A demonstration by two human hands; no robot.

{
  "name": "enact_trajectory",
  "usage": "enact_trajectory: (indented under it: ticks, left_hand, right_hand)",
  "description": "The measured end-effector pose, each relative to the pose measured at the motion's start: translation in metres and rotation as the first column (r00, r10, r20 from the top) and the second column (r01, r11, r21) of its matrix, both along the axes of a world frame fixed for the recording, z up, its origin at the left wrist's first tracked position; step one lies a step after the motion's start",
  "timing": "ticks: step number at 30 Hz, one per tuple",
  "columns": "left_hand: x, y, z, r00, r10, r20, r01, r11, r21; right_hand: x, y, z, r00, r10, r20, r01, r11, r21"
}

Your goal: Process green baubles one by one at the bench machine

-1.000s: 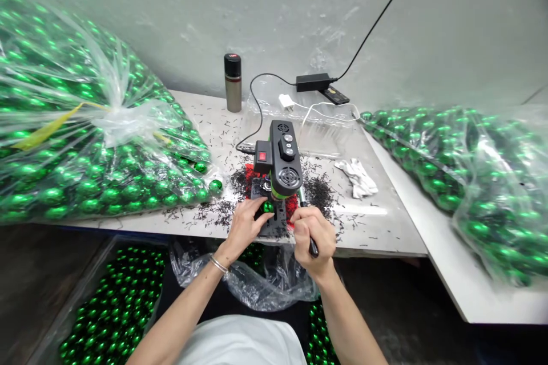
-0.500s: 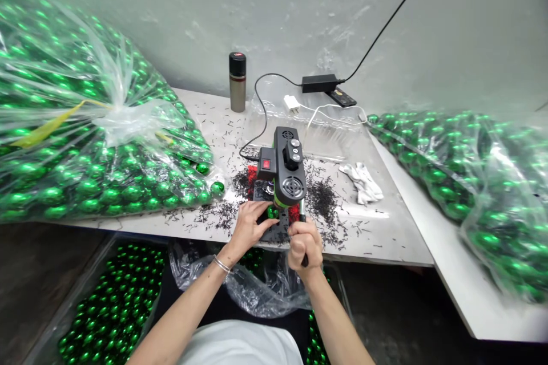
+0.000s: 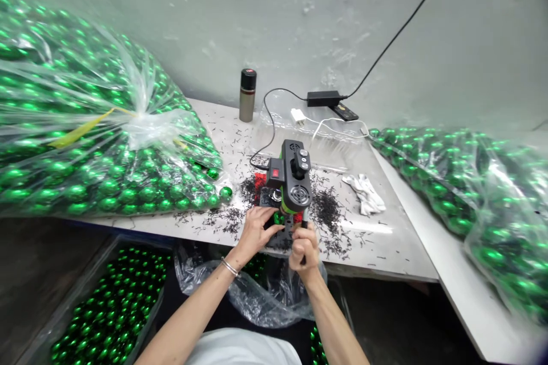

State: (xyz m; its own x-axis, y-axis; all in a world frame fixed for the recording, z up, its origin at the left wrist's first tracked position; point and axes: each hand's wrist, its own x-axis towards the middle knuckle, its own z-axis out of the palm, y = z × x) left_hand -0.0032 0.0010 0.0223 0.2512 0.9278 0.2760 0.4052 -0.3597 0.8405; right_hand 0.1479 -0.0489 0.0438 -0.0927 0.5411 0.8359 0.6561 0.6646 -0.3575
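A small black bench machine [image 3: 298, 182] with round vents, knobs and a red switch stands near the table's front edge. Under its head sits a shiny green ball [image 3: 278, 218], partly covered by my fingers. My left hand [image 3: 257, 230] reaches in from the left, thumb and fingers closed about this ball. To the right of the machine, my right hand [image 3: 305, 248] is wrapped round a dark lever handle [image 3: 304, 227], most of which the fingers hide. Red material [image 3: 260, 181] shows beside the machine's base.
Short black scraps [image 3: 326, 208] litter the table. Large clear bags of green balls lie left [image 3: 128, 188] and right [image 3: 445, 188]. Behind stand a bottle [image 3: 247, 100], a clear plastic tray [image 3: 327, 151] and a power adapter [image 3: 323, 98]. White gloves [image 3: 363, 194] lie right. Another ball-filled bag [image 3: 115, 291] is below.
The camera view has shifted, so the scene appears slightly lower and to the right. Both hands stay at the machine, the left at the green ball, the right on the lever handle.
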Motion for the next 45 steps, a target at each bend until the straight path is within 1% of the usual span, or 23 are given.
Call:
enact_trajectory:
  ticks: [2,4,7,10,13,16,18,20,22,23,25,27,28,30,32,33,35,36,37,38,40,43,45]
  left_hand:
    - [0.002,0.002,0.001,1.0,-0.002,0.008,0.002,1.0,-0.014]
    - [0.003,0.001,0.004,1.0,0.01,0.017,-0.01,1.0,-0.018]
    - [-0.003,-0.011,0.006,0.999,0.042,0.03,-0.043,0.998,0.036]
    - [-0.019,-0.043,0.0,1.0,-0.031,-0.006,0.031,0.988,0.15]
    - [-0.037,-0.078,-0.013,0.993,-0.096,-0.071,0.113,0.954,0.279]
    - [-0.051,-0.087,-0.019,0.996,-0.016,-0.084,0.048,0.918,0.395]
    - [-0.059,-0.07,-0.012,0.994,0.084,-0.075,-0.045,0.906,0.421]
    - [-0.07,-0.035,0.003,0.968,0.232,-0.098,-0.172,0.891,0.42]
    - [-0.082,0.006,0.023,0.906,0.367,-0.213,-0.253,0.87,0.422]
    - [-0.088,0.025,0.033,0.858,0.393,-0.33,-0.257,0.886,0.387]
    - [-0.098,0.055,0.048,0.733,0.358,-0.579,-0.228,0.93,0.287]
    - [-0.104,0.07,0.058,0.629,0.259,-0.733,-0.169,0.966,0.196]
    - [-0.105,0.073,0.06,0.598,0.21,-0.773,-0.136,0.978,0.16]
    - [-0.105,0.071,0.06,0.594,0.145,-0.791,-0.093,0.989,0.111]
    - [-0.104,0.065,0.059,0.672,0.133,-0.729,-0.112,0.991,0.078]
    - [-0.103,0.061,0.058,0.746,0.14,-0.651,-0.142,0.989,0.049]
    - [-0.1,0.053,0.057,0.921,0.143,-0.362,-0.188,0.978,-0.09]
    - [-0.097,0.049,0.056,0.977,0.137,-0.16,-0.168,0.965,-0.2]
    - [-0.093,0.045,0.056,0.989,0.136,0.054,-0.112,0.941,-0.318]
    - [-0.088,0.041,0.055,0.956,0.151,0.251,-0.03,0.903,-0.428]
    - [-0.074,0.032,0.052,0.822,0.236,0.519,0.14,0.798,-0.586]
    - [-0.051,0.022,0.045,0.656,0.372,0.657,0.297,0.672,-0.678]
    - [-0.037,0.017,0.041,0.636,0.395,0.664,0.314,0.653,-0.689]
  right_hand:
    - [-0.001,-0.001,0.013,0.998,-0.01,-0.06,0.016,0.995,0.102]
    - [-0.004,-0.002,0.033,0.99,-0.016,-0.143,0.034,0.992,0.119]
    - [-0.007,-0.005,0.068,0.956,-0.064,-0.286,0.061,0.998,-0.019]
    - [-0.011,-0.006,0.091,0.939,-0.086,-0.334,0.057,0.994,-0.094]
    - [-0.014,-0.006,0.092,0.936,-0.084,-0.342,0.072,0.996,-0.047]
    - [-0.017,-0.006,0.081,0.936,-0.095,-0.338,0.089,0.995,-0.033]
    - [-0.017,-0.006,0.076,0.937,-0.104,-0.334,0.096,0.994,-0.043]
    - [-0.017,-0.007,0.073,0.939,-0.104,-0.328,0.098,0.995,-0.035]
    - [-0.017,-0.007,0.074,0.941,-0.1,-0.323,0.098,0.995,-0.021]
    - [-0.017,-0.007,0.074,0.942,-0.098,-0.32,0.096,0.995,-0.02]
    - [-0.017,-0.007,0.075,0.944,-0.09,-0.316,0.088,0.996,-0.018]
    - [-0.018,-0.008,0.075,0.948,-0.079,-0.308,0.079,0.997,-0.014]
    - [-0.018,-0.008,0.074,0.949,-0.077,-0.304,0.077,0.997,-0.013]
    - [-0.018,-0.009,0.073,0.951,-0.08,-0.298,0.08,0.997,-0.014]
    - [-0.018,-0.009,0.072,0.952,-0.083,-0.294,0.084,0.996,-0.009]
    - [-0.017,-0.009,0.071,0.954,-0.082,-0.29,0.085,0.996,-0.003]
    - [-0.017,-0.009,0.07,0.959,-0.069,-0.276,0.076,0.997,0.014]
    - [-0.017,-0.008,0.07,0.961,-0.063,-0.269,0.071,0.997,0.019]
    - [-0.017,-0.008,0.071,0.963,-0.058,-0.265,0.067,0.998,0.023]
    - [-0.017,-0.008,0.071,0.963,-0.056,-0.262,0.065,0.998,0.026]
    - [-0.017,-0.008,0.073,0.963,-0.057,-0.263,0.068,0.997,0.03]
    - [-0.017,-0.007,0.08,0.96,-0.066,-0.272,0.074,0.997,0.019]
    - [-0.018,-0.006,0.086,0.955,-0.066,-0.291,0.069,0.998,0.002]
